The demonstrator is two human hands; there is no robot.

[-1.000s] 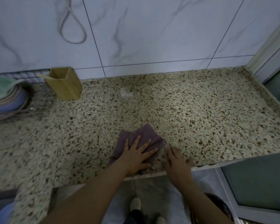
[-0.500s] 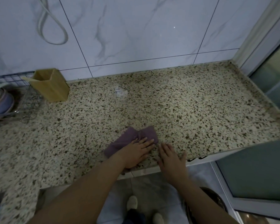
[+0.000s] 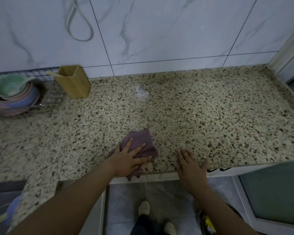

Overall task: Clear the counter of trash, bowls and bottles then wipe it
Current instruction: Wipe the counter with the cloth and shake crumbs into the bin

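Since a moment before, the flat, spread left hand (image 3: 129, 158) had slid the purple cloth (image 3: 141, 143) leftward along the near bench (image 3: 210, 116) edge, parting from the flat right hand (image 3: 190, 165), wiping well underway.

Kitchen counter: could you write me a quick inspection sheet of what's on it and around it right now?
Surface: speckled stone counter, with a pale smear near the back wall.
Job's things: purple cloth lies bunched near the front edge.
Clutter: wooden holder with a utensil; stacked bowls in a wire rack at far left.
Hands: left hand presses flat on the cloth; right hand rests flat on the counter edge, holding nothing.
Cables: a looped cord hangs on the wall.
Surroundings: marbled wall tiles, tiled floor, the person's shoes below.
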